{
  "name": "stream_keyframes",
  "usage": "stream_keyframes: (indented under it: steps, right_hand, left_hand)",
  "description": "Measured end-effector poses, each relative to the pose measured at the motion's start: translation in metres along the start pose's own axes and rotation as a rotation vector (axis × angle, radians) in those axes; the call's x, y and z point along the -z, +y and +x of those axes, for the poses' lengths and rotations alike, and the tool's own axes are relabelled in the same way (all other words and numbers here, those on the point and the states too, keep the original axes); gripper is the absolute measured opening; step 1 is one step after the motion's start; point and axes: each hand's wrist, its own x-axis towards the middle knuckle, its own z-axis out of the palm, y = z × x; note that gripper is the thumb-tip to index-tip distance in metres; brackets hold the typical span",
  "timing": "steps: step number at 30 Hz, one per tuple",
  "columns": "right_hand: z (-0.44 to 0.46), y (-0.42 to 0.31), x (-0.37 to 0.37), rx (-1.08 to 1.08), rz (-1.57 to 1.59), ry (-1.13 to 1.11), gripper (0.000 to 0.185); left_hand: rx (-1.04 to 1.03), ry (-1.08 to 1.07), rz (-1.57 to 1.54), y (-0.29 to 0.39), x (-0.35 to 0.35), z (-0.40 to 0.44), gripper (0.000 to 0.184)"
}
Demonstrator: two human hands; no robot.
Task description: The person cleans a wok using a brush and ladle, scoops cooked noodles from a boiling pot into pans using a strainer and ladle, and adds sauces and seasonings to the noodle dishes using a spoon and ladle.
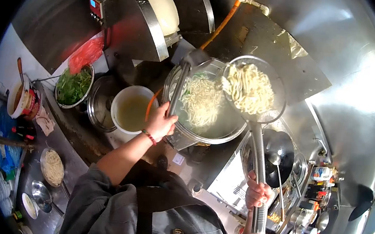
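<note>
while the left hand [161,122] was wrapped around a long-handled utensil [179,88], its blurred head near the far rim of the steel pot [223,140] at centre, the right hand [259,194], at lower right, gripped a strainer [278,101] low on its handle, probably to keep the fingers from the heat. the strained noodles [249,89] sat heaped right of centre, overlapping the pot's edge, perhaps so drips fell back in, and loose noodles [202,102] lay in the pot, with a white tub [115,110] just left, seemingly for easy reach.
</note>
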Motion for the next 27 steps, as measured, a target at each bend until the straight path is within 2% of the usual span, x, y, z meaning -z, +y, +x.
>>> stream_keyframes:
  steps: [2,4,5,6,8,10,12,13,14,16,18,20,21,22,24,26,27]
  right_hand:
    - [0.002,-0.007,-0.008,-0.015,-0.007,0.030,0.031]
    - [0.007,-0.013,-0.008,-0.019,-0.053,0.054,0.033]
    - [0.012,-0.016,-0.005,-0.015,-0.063,0.055,0.035]
    - [0.018,-0.019,-0.001,-0.013,-0.071,0.058,0.036]
    - [0.026,-0.026,0.014,-0.016,-0.123,0.089,0.037]
    - [0.031,-0.028,0.029,-0.030,-0.197,0.169,0.035]
    - [0.029,-0.027,0.049,-0.051,-0.257,0.227,0.033]
    - [0.029,-0.026,0.055,-0.073,-0.261,0.229,0.033]
    - [0.027,-0.022,0.062,-0.093,-0.259,0.233,0.033]
    - [0.028,-0.007,0.071,-0.118,-0.179,0.264,0.033]
    - [0.034,0.018,0.068,-0.133,-0.026,0.252,0.028]
    - [0.039,0.041,0.067,-0.219,0.000,0.229,0.030]
    - [0.039,0.054,0.067,-0.256,0.063,0.224,0.031]
    - [0.040,0.067,0.068,-0.296,0.064,0.213,0.031]
    - [0.045,0.098,0.071,-0.372,0.100,0.159,0.030]
    - [0.053,0.127,0.075,-0.423,0.176,0.139,0.029]
    - [0.061,0.142,0.074,-0.451,0.217,0.143,0.030]
  left_hand:
    - [0.122,0.049,-0.222,-0.023,-0.006,0.013,0.008]
    - [0.300,-0.050,-0.623,-0.041,-0.009,0.023,0.007]
    - [0.448,-0.097,-0.930,-0.048,-0.010,0.027,0.009]
    - [0.546,-0.276,-1.276,-0.058,-0.008,0.029,0.011]
    - [0.650,-0.272,-1.615,-0.040,-0.025,0.013,0.014]
    - [0.640,-0.223,-1.668,-0.020,-0.027,-0.009,0.018]
    - [0.405,-0.294,-1.348,-0.002,-0.018,-0.033,0.020]
    - [0.344,-0.226,-1.103,0.004,-0.010,-0.043,0.021]
    - [0.324,-0.174,-0.960,0.010,-0.007,-0.055,0.018]
    - [0.313,-0.201,-0.778,0.023,-0.005,-0.072,0.022]
    - [0.311,-0.270,-0.536,0.027,0.007,-0.081,0.026]
    - [0.315,-0.338,-0.294,0.033,0.028,-0.105,0.027]
    - [0.161,-0.309,-0.041,0.037,0.038,-0.121,0.023]
    - [0.075,-0.303,0.084,0.040,0.055,-0.139,0.040]
    - [-0.005,-0.150,0.286,0.035,0.096,-0.181,0.058]
    - [-0.120,0.031,0.423,0.043,0.130,-0.220,0.061]
    - [-0.277,0.122,0.510,0.036,0.151,-0.233,0.059]
